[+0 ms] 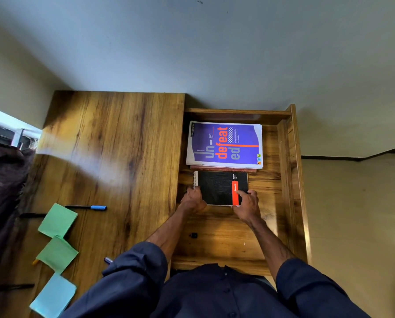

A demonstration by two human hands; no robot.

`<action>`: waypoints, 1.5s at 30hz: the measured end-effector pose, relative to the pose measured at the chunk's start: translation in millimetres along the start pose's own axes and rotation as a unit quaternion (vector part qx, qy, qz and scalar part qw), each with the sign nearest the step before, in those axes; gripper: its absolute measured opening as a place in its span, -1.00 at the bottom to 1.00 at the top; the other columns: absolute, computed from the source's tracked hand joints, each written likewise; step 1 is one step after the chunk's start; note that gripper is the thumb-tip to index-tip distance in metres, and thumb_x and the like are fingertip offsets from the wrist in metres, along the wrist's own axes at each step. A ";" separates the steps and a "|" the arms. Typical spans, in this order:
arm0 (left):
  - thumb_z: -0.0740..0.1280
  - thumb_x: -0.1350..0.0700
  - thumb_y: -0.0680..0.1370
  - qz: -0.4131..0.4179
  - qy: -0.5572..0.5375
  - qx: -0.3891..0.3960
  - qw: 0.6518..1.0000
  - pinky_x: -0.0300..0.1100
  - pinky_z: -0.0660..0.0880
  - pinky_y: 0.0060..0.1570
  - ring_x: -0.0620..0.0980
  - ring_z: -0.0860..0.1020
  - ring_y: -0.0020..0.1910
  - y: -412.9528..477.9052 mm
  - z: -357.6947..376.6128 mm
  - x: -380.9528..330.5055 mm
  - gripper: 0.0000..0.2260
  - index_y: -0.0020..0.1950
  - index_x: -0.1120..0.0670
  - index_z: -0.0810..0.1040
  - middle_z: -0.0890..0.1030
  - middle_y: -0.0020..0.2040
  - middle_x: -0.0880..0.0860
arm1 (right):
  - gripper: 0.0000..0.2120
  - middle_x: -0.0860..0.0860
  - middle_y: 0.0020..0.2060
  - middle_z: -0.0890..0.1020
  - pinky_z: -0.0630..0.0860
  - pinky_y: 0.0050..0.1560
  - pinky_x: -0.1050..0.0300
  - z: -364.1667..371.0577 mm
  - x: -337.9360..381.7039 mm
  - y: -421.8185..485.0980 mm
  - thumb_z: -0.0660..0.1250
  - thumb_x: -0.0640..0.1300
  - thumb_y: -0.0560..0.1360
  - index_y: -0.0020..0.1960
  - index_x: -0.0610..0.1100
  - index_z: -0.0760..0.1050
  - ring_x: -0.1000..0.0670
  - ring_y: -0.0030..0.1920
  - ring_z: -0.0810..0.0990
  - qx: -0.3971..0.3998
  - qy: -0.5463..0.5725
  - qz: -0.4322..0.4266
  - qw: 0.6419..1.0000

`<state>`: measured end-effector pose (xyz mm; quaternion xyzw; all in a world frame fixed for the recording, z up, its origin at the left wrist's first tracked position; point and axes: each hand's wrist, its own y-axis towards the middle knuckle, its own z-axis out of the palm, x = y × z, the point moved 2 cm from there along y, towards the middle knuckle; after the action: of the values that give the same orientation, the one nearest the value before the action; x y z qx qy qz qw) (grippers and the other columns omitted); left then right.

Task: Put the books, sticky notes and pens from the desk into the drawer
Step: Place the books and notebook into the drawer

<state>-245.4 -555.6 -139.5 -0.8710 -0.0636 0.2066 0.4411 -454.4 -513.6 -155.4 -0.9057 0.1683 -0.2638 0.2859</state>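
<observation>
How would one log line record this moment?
step: setting black spiral notebook in open wooden drawer | left hand: grips spiral edge | right hand: grips red-band edge | on wooden desk: green sticky notes, blue-capped black pen

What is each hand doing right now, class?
Left hand: grips the black notebook at its spiral edge.
Right hand: holds the same notebook's red-banded end.

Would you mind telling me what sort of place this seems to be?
Probably a study or home-office corner: a wooden desk, its open drawer holding a purple notebook and a black spiral notebook, with green sticky notes and a blue-capped pen on the desktop.
</observation>
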 end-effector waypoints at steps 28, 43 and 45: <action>0.35 0.11 0.60 0.022 0.063 -0.024 0.997 0.07 0.44 0.39 0.21 0.45 0.37 -33.9 31.9 18.5 -0.57 0.45 0.12 0.37 0.32 0.45 0.24 | -0.34 -0.15 0.35 0.49 0.49 0.30 0.00 7.6 -11.8 -27.8 0.56 -0.08 0.38 0.42 -0.16 0.44 -0.14 0.34 0.46 0.022 0.067 0.029 0.997; 0.35 0.12 0.60 0.024 0.066 -0.043 0.997 0.00 0.43 0.37 0.16 0.44 0.35 -25.7 26.1 20.2 -0.56 0.45 0.13 0.36 0.31 0.44 0.22 | -0.34 -0.16 0.36 0.46 0.41 0.28 0.09 16.4 -0.7 -20.5 0.53 -0.09 0.42 0.45 -0.18 0.40 -0.14 0.37 0.43 0.032 0.038 0.027 0.998; 0.35 0.12 0.59 0.022 0.068 -0.038 0.997 0.01 0.44 0.38 0.17 0.44 0.36 -24.8 26.1 20.1 -0.55 0.45 0.13 0.35 0.30 0.46 0.22 | -0.34 -0.16 0.36 0.46 0.41 0.29 0.07 15.8 0.2 -20.3 0.53 -0.10 0.42 0.45 -0.19 0.40 -0.14 0.37 0.42 0.031 0.041 0.028 0.998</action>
<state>-236.3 -515.4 -139.6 -0.9006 -0.0218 0.1539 0.4060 -442.0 -491.1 -154.1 -0.8799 0.1968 -0.2980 0.3134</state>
